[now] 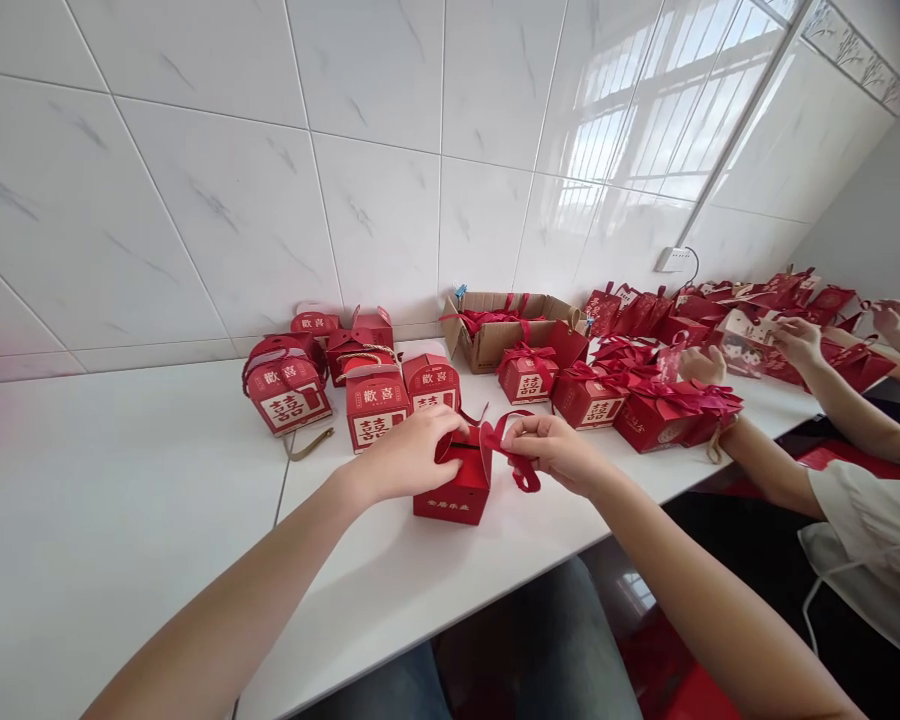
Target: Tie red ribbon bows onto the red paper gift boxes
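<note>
A small red gift box stands on the white table in front of me. My left hand presses on the box's top left, fingers closed around the flap and one ribbon end. My right hand pinches the red ribbon that loops from the box top to the right. Both hands are level with the box top, a few centimetres apart.
Several finished red boxes stand behind, near the tiled wall. An open cardboard carton holds more ribbon. To the right, other people's hands work among many red boxes. The table edge runs diagonally by my knees.
</note>
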The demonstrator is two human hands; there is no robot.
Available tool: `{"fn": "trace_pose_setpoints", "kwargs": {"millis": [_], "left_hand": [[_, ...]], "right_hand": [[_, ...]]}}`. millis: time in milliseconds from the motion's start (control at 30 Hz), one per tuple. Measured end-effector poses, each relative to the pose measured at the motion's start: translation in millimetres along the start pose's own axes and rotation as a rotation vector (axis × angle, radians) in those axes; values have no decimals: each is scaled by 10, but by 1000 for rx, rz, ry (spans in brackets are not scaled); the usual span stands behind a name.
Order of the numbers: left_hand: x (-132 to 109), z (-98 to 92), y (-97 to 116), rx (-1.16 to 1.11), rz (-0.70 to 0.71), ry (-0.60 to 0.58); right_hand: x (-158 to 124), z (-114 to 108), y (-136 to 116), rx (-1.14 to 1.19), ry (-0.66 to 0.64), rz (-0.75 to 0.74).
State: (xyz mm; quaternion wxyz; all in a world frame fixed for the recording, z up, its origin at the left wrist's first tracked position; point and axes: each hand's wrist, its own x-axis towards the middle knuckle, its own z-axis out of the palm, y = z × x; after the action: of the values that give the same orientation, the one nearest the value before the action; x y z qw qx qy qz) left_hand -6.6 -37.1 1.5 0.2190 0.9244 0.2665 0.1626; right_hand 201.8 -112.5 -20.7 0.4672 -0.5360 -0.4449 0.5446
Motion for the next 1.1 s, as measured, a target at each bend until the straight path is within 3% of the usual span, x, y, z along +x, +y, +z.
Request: {"fn": "trace_pose_setpoints", "kwargs": {"millis": [167,533,833,1100], "left_hand": [[11,-12,-17,-1,-22,4],[27,-17,-93,-30,10,-24],[63,93,-110,-59,-8,89],[75,118,-69,-60,-10,109]], "right_hand": [[48,51,-66,-9,-65,21],[255,-105,-8,-27,-215,48],[251,-14,-45,0,-143,76],[178,105,-30,-80,-68,39]]}}
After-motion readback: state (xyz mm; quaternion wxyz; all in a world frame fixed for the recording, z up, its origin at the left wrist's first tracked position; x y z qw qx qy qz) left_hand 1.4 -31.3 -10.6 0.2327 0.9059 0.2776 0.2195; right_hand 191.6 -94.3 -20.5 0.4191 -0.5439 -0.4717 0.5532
